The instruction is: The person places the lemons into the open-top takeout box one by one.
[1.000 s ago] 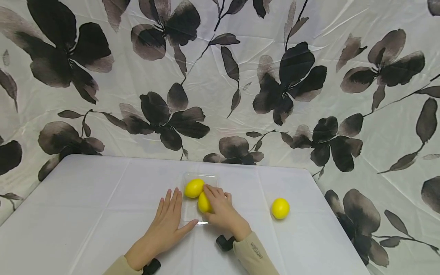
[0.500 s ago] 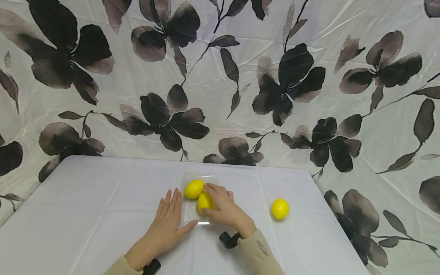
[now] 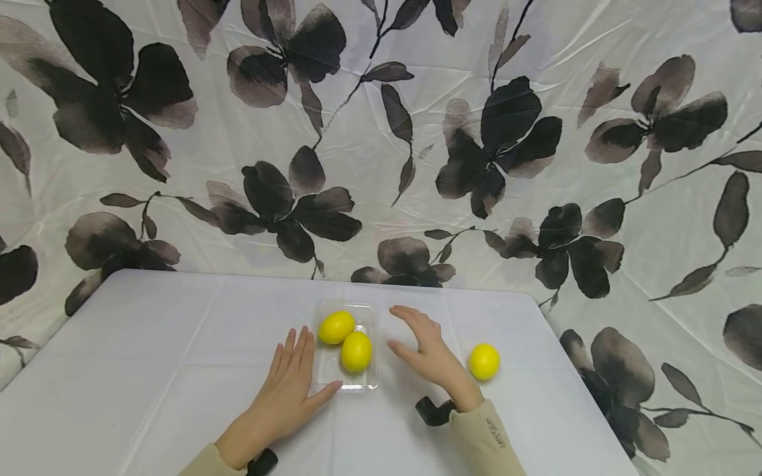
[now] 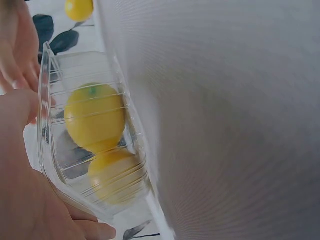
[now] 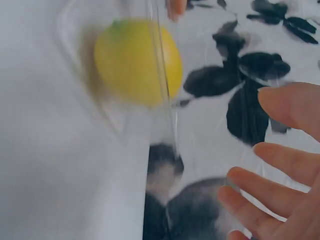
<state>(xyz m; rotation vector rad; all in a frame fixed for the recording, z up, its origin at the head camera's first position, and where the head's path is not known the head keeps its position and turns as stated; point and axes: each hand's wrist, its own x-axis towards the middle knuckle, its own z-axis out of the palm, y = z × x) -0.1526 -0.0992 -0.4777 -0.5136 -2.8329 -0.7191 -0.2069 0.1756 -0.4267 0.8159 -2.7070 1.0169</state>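
Observation:
Two yellow lemons lie in a clear plastic container, the rear lemon [image 3: 337, 327] touching or nearly touching the front lemon [image 3: 356, 352]. The container [image 3: 329, 365] sits on the white table. Along its left side my left hand [image 3: 284, 390] rests with straight fingers, the thumb reaching to the front corner. My right hand [image 3: 431, 354] hovers to the right of the container, fingers spread and holding nothing. A third lemon [image 3: 485, 361] stands on the cloth beyond that hand. In the left wrist view the ribbed wall of the container [image 4: 85, 62] shows, and a green tip marks one lemon [image 4: 95, 117].
A white cloth [image 3: 149, 396] with fold lines covers the table. Behind it hangs a curtain [image 3: 381, 165] with dark flowers. Black wrist cameras sit under both wrists, below beige sleeves [image 3: 485, 436].
My right hand has let go of the front lemon in the container and drawn away to the right, toward the lone lemon. The left hand stays in place.

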